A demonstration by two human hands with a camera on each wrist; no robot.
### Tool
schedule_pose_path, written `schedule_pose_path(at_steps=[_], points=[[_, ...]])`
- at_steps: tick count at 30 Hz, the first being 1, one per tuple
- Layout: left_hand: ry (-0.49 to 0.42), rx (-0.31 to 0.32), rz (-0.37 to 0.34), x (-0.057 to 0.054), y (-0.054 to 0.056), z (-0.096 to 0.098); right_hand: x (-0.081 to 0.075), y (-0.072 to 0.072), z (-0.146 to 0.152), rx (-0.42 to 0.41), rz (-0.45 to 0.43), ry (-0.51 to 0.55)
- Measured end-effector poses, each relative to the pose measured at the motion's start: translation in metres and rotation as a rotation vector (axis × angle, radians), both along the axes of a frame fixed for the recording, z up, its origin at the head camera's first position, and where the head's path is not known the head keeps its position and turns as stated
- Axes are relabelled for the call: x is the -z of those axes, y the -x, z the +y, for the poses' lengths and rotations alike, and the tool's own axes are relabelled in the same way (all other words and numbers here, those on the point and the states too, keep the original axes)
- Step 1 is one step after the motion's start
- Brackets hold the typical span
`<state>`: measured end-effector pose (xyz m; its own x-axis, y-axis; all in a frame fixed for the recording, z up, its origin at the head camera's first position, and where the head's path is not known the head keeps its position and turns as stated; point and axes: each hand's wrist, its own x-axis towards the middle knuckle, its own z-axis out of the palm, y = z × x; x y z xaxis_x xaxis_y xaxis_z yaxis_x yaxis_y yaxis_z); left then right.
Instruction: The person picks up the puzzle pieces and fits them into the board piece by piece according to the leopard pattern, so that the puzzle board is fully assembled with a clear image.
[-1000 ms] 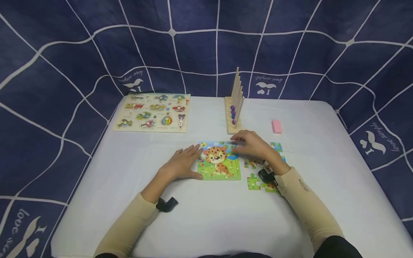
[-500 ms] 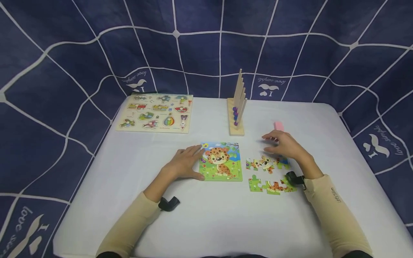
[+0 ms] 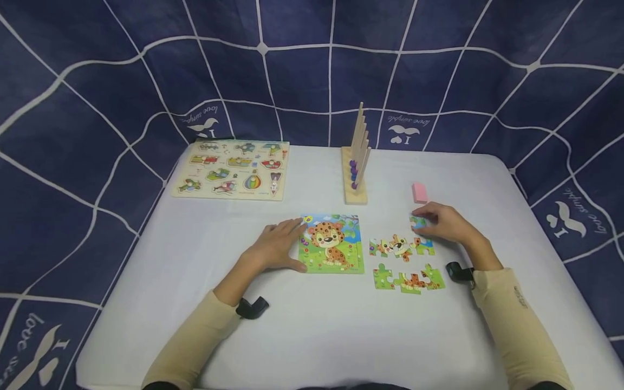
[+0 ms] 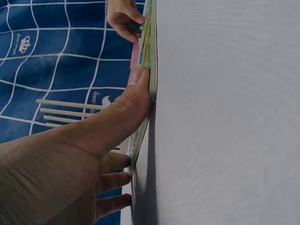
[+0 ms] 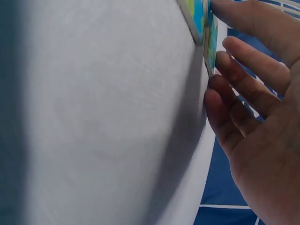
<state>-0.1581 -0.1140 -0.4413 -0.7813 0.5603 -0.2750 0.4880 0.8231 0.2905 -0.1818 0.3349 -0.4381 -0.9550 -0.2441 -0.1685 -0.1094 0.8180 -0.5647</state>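
"How does the left hand point(image 3: 274, 246) lie?"

"The left hand is spread at the left edge of the square, flat leopard-picture board point(image 3: 333, 246), thumb by its near left corner."

"And the right?"

"The right hand point(image 3: 446, 222) pinches a small blue-and-green jigsaw piece point(image 3: 416, 222), nearer the white tabletop's point(image 3: 331, 336) far edge than its near one. Green and spotted jigsaw pieces point(image 3: 412, 284) lie on the near side of it."
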Motion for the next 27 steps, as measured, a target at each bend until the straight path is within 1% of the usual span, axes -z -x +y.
schedule_pose_path(at_steps=[3,7,12,17,22,27], points=[[-0.009,-0.013,0.002,0.000,0.001,-0.001,0.000,0.001,0.001,0.009,-0.013,0.004],[-0.021,-0.013,-0.002,-0.001,0.000,-0.001,0.001,0.003,0.001,0.016,-0.027,0.005],[-0.032,-0.013,-0.006,-0.001,0.000,-0.001,0.002,0.003,0.000,0.015,-0.018,-0.009],[-0.023,-0.012,-0.003,0.000,0.000,-0.001,-0.004,0.002,-0.007,0.016,-0.009,-0.066],[-0.023,-0.011,-0.006,-0.002,0.000,-0.001,-0.011,0.001,-0.016,0.035,-0.025,-0.106],[-0.025,-0.010,-0.004,-0.001,-0.001,-0.001,-0.008,0.002,-0.013,0.035,-0.019,-0.100]])
